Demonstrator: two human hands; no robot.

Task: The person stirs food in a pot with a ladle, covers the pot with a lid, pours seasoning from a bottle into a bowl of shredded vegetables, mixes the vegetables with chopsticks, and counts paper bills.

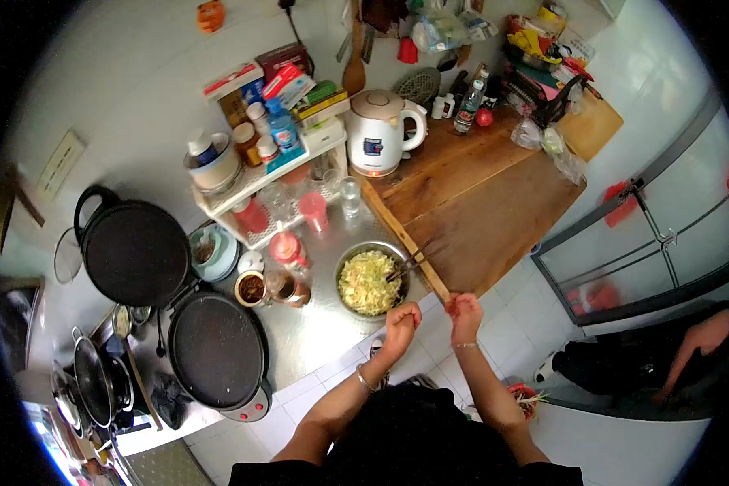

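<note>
A metal bowl [341, 301] of shredded pale green and yellow food [368, 282] stands on the steel counter, with dark chopsticks [405, 267] leaning over its right rim. Just below the bowl's lower right rim is my left hand [402, 326], its fingers curled closed; whatever it may hold is hidden. My right hand [465, 319] is at the front end of the wooden board's raised edge [431, 279]. Its fingers are pressed together, and a small reddish patch shows at the fingertips, too small to make out.
Left of the bowl are jars [251, 287] and an open black electric griddle [217, 348]. Behind stand a white shelf [259, 235] and a white kettle [373, 134]. At the right, a person's arm [692, 348] shows beside a glass door [624, 251].
</note>
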